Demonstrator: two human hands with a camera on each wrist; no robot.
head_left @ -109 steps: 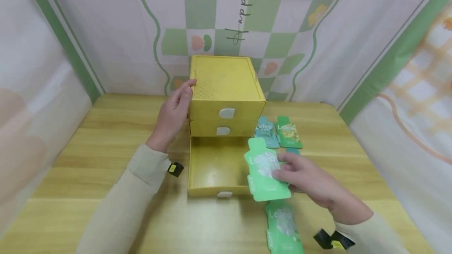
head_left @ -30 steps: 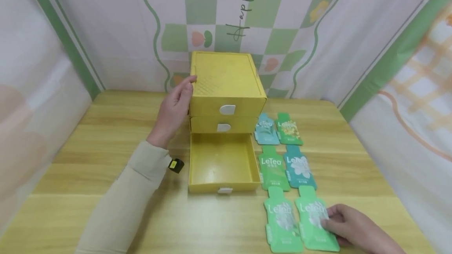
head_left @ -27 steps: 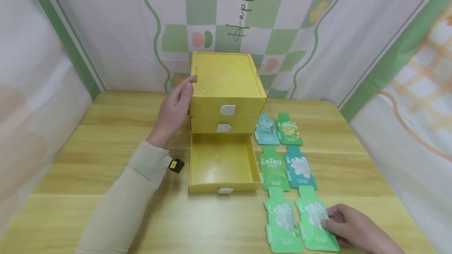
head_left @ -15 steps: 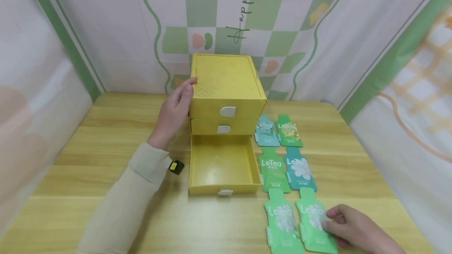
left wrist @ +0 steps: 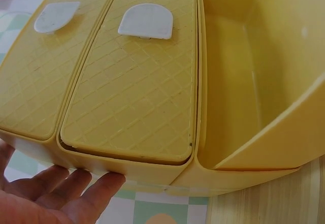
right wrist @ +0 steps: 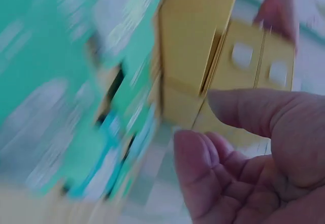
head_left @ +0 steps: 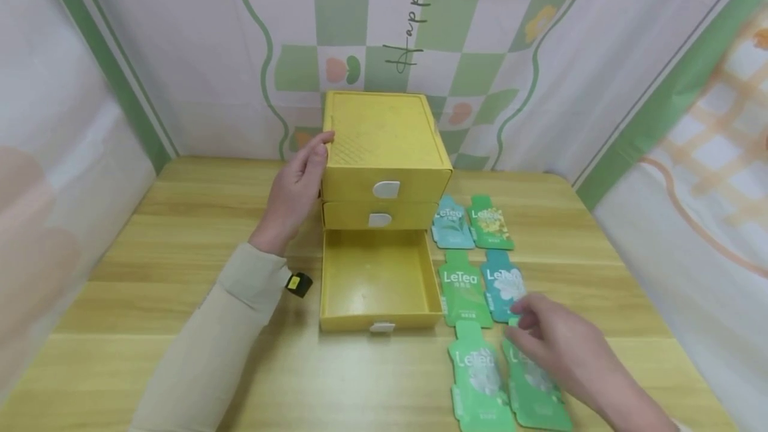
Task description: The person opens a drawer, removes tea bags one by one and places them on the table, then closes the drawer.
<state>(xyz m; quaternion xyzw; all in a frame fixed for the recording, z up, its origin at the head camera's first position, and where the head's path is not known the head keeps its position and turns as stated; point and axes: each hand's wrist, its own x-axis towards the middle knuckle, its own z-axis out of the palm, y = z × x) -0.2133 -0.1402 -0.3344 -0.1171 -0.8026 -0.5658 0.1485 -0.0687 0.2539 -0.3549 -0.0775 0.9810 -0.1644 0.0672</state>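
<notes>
A yellow drawer cabinet (head_left: 384, 129) stands at the back middle, its bottom drawer (head_left: 378, 279) pulled out with nothing inside. My left hand (head_left: 293, 185) rests against the cabinet's left side; in the left wrist view its fingers (left wrist: 101, 191) lie along the wall. My right hand (head_left: 570, 345) hovers over the front-right light green LeTea packet (head_left: 537, 392), partly covering it. A gap shows between thumb and fingertips in the right wrist view, and the hand holds nothing. Beside that packet lies another light green one (head_left: 482, 379). Just beyond the fingertips is a teal packet (head_left: 503, 285).
A green packet (head_left: 465, 292) lies right of the drawer. Farther back are a blue packet (head_left: 453, 224) and a green one with yellow flowers (head_left: 492, 224). A patterned cloth (head_left: 342, 15) hangs behind the wooden table (head_left: 198, 232).
My right hand carried the light green packet to the front right of the rows, let it go, then moved up and left. The left hand stayed on the cabinet.
</notes>
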